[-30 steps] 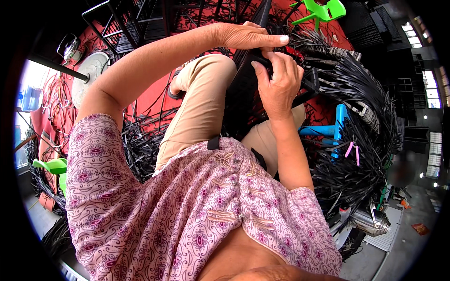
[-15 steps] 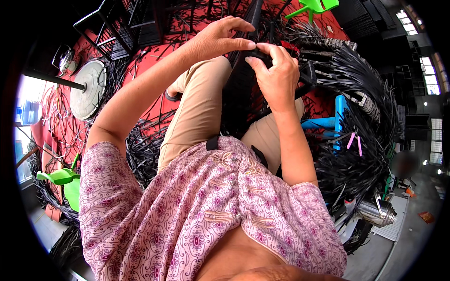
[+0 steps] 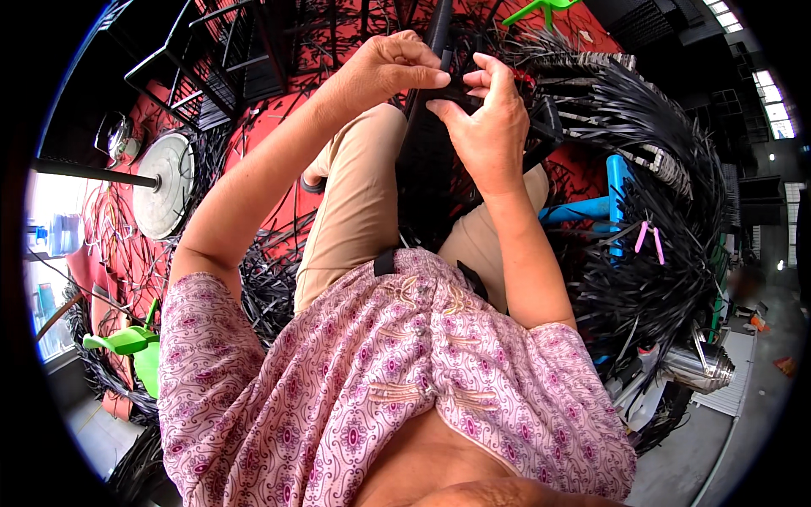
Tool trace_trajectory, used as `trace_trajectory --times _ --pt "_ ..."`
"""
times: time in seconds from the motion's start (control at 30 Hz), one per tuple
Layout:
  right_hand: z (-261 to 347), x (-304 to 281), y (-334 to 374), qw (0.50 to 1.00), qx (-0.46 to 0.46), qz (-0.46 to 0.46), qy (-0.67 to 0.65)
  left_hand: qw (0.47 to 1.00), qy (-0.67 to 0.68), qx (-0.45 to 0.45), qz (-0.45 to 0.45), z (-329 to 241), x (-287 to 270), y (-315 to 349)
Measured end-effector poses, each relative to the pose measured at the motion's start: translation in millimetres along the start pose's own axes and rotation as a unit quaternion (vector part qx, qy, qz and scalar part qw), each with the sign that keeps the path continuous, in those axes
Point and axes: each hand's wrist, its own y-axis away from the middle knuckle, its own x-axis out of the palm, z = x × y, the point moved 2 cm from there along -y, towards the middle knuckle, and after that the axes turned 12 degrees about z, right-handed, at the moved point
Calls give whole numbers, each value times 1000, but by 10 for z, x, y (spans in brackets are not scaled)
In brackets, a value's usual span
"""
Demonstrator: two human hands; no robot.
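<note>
Between my knees stands a dark frame with a black bar (image 3: 438,29) rising from it, partly covered with weaving as far as the dark area shows. My left hand (image 3: 397,66) is at the bar's left side, its thumb and fingers pinched together against it; what lies between the fingertips is too dark and small to name. Just right of the bar, my right hand (image 3: 490,118) has its thumb and forefinger apart, the other fingers curled. No strip can be made out in that gap.
A large heap of black strips (image 3: 650,279) lies at my right, with pink-handled scissors (image 3: 650,242) and a blue tool-like piece (image 3: 617,198). A round grey disc base with a pole (image 3: 165,188) stands left. A black metal frame (image 3: 203,68) is far left on the red floor covering (image 3: 279,110).
My right thumb and forefinger have moved away from the left fingertips, leaving a wider gap. The left hand has shifted slightly left and its fingers have closed in. The whole view has turned a little.
</note>
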Motion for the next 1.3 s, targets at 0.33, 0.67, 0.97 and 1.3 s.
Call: trace_trajectory --times 0.33,0.67,0.97,1.3 --pt "35 8 38 999 -41 -26 20 962 191 -10 -194 -170 490 429" --pt "-88 75 86 986 -152 -59 26 886 365 -233 -165 -129 518 423" --pt "-158 113 95 981 -173 -81 26 891 330 -304 -68 -238 343 347" --pt "-201 146 91 978 -179 -108 15 873 345 -334 -81 -343 306 272"
